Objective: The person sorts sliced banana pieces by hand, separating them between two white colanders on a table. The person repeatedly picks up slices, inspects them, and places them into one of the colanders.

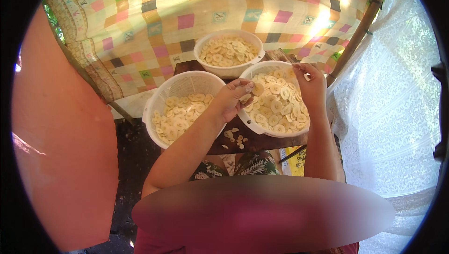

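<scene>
My left hand (pixel 231 98) is closed around a few thin banana slices (pixel 257 89) over the near edge of the right white basket (pixel 255 126). That basket holds a heap of pale banana slices (pixel 277 106). Above its far right rim my right hand (pixel 312 80) is raised with fingertips pinched together; what they hold, if anything, is too small to make out. To the left, partly behind my left forearm, stands another white basket (pixel 148 112) with fewer slices (pixel 180 115).
A third white basket (pixel 228 70), full of slices, stands at the back of the dark wooden table (pixel 224 148). Small broken pieces (pixel 236 138) lie on its near edge. A checked cloth (pixel 187 20) hangs behind, a lace curtain (pixel 379 113) right, an orange sheet (pixel 65 137) left.
</scene>
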### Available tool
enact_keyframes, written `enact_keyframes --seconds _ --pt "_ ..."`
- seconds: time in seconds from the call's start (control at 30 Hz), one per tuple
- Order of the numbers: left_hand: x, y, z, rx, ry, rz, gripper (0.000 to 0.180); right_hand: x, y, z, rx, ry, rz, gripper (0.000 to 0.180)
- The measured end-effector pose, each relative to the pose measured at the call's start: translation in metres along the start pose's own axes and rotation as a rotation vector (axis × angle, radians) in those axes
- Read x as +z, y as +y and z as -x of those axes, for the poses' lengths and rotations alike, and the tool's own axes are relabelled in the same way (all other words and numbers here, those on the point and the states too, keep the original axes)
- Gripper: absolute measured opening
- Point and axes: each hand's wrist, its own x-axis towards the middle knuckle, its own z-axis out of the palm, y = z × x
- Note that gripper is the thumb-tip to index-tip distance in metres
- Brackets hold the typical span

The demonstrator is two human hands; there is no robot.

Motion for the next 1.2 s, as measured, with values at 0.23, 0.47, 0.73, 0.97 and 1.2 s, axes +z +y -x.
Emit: enact_keyframes --seconds 0.23,0.47,0.73,0.97,1.2 --pt "-0.001 -0.004 0.0 -0.003 -0.035 0.008 0.015 0.008 -0.011 0.022 -0.082 -0.14 -0.019 0.019" --pt "0.003 0.001 0.003 0.002 -0.022 0.04 0.027 0.03 -0.024 0.027 0.089 -0.313 -0.318 0.019" --pt "0.006 0.014 0.008 -0.016 -0.165 0.302 0.054 0.015 -0.03 0.015 -0.134 -0.196 -0.034 0.014" --pt "-0.01 0.001 0.005 0.016 -0.5 0.456 0.058 0.036 -0.052 0.044 -0.214 -0.435 -0.154 0.014" --pt "-0.001 0.006 0.028 0.1 -0.397 0.36 0.063 0.035 -0.048 0.037 -0.05 -0.533 -0.353 0.014"
